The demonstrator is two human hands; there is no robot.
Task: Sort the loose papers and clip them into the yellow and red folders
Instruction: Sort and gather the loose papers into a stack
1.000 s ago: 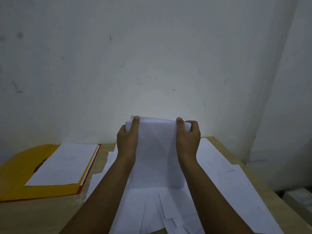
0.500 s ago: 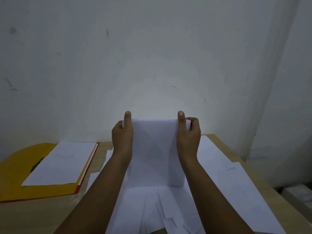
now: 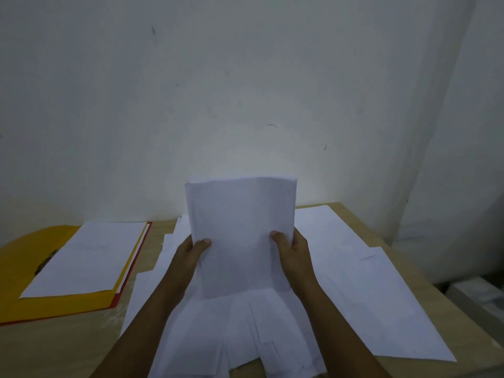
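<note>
**Paper stack held upright, hands now lower on its sides**

Since the earlier frames, both hands have been slid down from the top corners of the sheaf to about the middle of its side edges, and the sheaf's top edge now stands free above them.

A stack of white papers (image 3: 241, 236) is held upright between the two hands, its lower edge resting on or just above the loose papers (image 3: 245, 331) spread beneath the grip. The left hand (image 3: 191, 251) is wrapped round the left edge, with the thumb pressed on the near face; the right hand (image 3: 293, 252) is wrapped round the right edge in the same way. Both grips are pinches on the stack, thumb in front, fingers hidden behind.

To the left of the grip, well apart, the yellow folder (image 3: 16, 268) lies open on the wooden table (image 3: 68, 347), with a sheet of white paper (image 3: 87, 257) laid on it and a dark clip visible at that sheet's left edge. A red folder (image 3: 116, 302) shows only as a thin edge under the yellow one. To the right of the grip, more large white sheets (image 3: 362, 285) lie flat.

As a judgement, the task is at an early to middle stage: one batch appears placed in the yellow folder, though whether it is clipped cannot be told. The held stack seems to be being squared up, and many sheets are left to sort; nothing is seen filed in the red folder.
</note>
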